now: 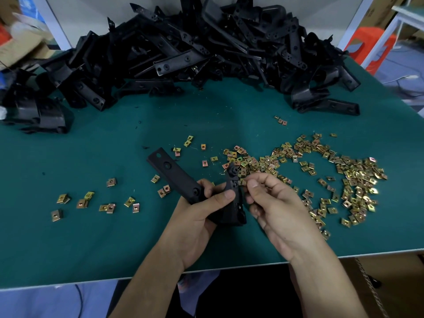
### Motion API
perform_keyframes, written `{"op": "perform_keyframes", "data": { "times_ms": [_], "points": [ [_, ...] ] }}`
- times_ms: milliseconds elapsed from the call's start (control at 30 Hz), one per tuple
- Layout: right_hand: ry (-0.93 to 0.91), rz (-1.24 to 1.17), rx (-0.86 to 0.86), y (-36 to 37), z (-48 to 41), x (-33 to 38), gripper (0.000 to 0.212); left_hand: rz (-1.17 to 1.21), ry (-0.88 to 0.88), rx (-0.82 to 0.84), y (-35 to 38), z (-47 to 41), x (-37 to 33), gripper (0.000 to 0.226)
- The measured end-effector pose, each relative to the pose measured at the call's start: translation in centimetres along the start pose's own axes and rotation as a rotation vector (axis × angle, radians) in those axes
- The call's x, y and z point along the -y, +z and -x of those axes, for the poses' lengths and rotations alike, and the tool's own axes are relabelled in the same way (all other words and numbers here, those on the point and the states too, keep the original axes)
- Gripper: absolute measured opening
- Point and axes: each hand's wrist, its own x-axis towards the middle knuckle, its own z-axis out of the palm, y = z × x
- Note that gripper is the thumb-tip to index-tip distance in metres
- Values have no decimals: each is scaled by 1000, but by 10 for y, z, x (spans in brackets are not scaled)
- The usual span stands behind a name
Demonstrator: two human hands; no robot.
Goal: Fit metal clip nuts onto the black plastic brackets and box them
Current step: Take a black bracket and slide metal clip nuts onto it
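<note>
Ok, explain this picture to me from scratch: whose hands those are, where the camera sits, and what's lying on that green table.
There is no machine here. A person works with bare hands, and one camera worn on the head looks down at them. The left hand grips a black bracket, a long plastic piece with holes. The right hand pinches a small metal clip nut right against the bracket. On the green table there is a heap of brackets at the back, and loose clip nuts are scattered about, most of them to the right.
</note>
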Motion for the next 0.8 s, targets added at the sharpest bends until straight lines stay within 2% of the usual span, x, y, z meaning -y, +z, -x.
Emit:
{"op": "perform_keyframes", "data": {
  "times_ms": [67,267,400,500,667,800],
  "points": [
    [5,-22,15,-1,2,0,20,6,1,1,0,0,0,38],
    [0,50,22,-2,2,-1,30,-3,-4,3,0,0,-1,38],
    [23,0,39,-4,2,-2,4,22,-9,1,0,0,-2,39],
    [35,-65,48,-7,2,-1,15,48,-11,5,-1,0,-2,38],
    [19,-128,50,-4,2,0,16,75,-25,6,-1,-1,-5,38],
    [15,-121,9,-3,1,-2,32,74,-34,11,-2,0,-4,38]
  ]
}}
